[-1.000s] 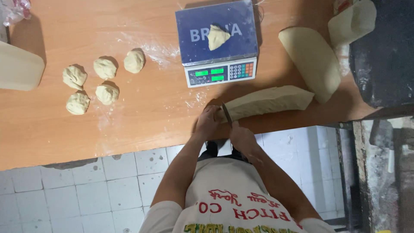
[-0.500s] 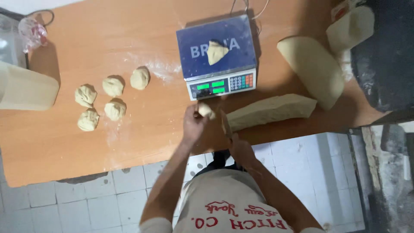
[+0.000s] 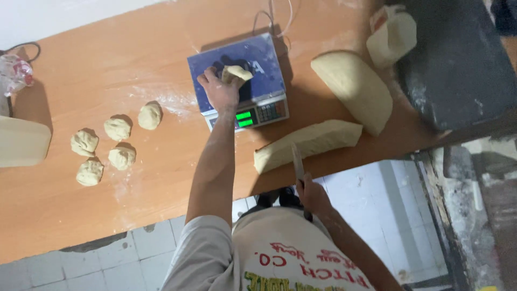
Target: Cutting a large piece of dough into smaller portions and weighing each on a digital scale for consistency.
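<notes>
head view: left hand (image 3: pixel 219 92) stretched over blue scale (image 3: pixel 200 67), grip closed round small dough piece (image 3: pixel 236 73), piece held at the platform's middle. right hand (image 3: pixel 312 195) at surface edge, grip wrapped on knife (image 3: pixel 298 161), blade lying against cut dough log (image 3: pixel 307 143). large dough mass (image 3: pixel 353 89) just beyond log, near the scale's right. five dough balls (image 3: pixel 116 128) clustered well apart to the left on floured wooden surface (image 3: pixel 81 70). green readout lit on scale front.
</notes>
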